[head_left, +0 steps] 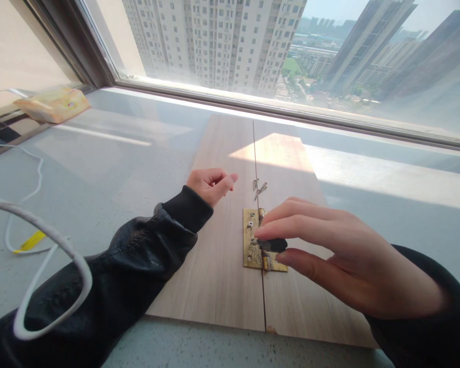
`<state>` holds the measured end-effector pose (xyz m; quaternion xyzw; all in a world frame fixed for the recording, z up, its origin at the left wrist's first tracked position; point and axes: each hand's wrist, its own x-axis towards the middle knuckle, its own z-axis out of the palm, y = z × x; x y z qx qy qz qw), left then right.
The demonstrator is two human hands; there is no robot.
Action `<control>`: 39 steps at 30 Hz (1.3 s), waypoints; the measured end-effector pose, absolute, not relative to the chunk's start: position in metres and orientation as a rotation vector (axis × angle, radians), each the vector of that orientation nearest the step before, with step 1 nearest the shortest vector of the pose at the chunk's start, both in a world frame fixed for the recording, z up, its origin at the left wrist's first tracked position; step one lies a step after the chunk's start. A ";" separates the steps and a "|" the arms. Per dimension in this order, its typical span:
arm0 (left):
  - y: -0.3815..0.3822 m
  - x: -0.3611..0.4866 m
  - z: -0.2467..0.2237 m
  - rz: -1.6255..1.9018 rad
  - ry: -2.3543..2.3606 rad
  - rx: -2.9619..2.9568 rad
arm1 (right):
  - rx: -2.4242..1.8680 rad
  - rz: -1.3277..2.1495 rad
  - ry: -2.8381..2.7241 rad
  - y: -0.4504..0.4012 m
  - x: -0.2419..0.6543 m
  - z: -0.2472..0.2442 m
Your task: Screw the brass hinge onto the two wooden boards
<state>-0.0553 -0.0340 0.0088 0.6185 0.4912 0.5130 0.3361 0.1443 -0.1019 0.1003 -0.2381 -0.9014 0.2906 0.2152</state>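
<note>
A brass butt hinge [249,255] lies across the seam between two pale wooden boards [214,286]. Between the thumb and fingers of my right hand [322,240] is the black handle of a screwdriver [274,245], seen almost end on over the hinge. Its tip points towards the left leaf, and I cannot tell whether it touches a screw. A screw head [250,224] shows in that leaf; my hand covers much of the right leaf. My left hand [212,184] is curled closed above the left board, its inside hidden. Several loose screws [259,188] lie by the seam beyond the hinge.
The boards rest on a pale speckled sill [138,138] beneath a large window [222,46]. White cables [42,214], one with a yellow tag [30,241], loop at the left, one passing in front of my left sleeve. A tissue pack [55,105] sits in the far left corner.
</note>
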 end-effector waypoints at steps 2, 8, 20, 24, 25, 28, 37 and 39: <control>-0.034 -0.055 0.009 1.332 1.279 1.606 | -0.662 0.804 -2.499 -0.103 0.145 0.100; -0.033 -0.055 0.008 1.333 1.278 1.610 | -0.725 0.695 -2.457 -0.104 0.145 0.096; -0.034 -0.055 0.009 1.345 1.273 1.622 | -0.938 0.317 -2.288 -0.099 0.142 0.084; -0.034 -0.055 0.008 1.348 1.275 1.631 | -0.938 0.177 -2.330 -0.098 0.138 0.084; -0.033 -0.055 0.008 1.346 1.273 1.631 | -0.908 0.170 -2.331 -0.099 0.136 0.084; -0.033 -0.055 0.007 1.343 1.265 1.635 | -0.758 0.230 -2.282 -0.100 0.130 0.082; -0.034 -0.055 0.008 1.326 1.260 1.620 | -0.658 0.405 -2.187 -0.101 0.126 0.074; -0.034 -0.055 0.008 1.320 1.273 1.622 | -0.677 0.440 -2.212 -0.101 0.127 0.076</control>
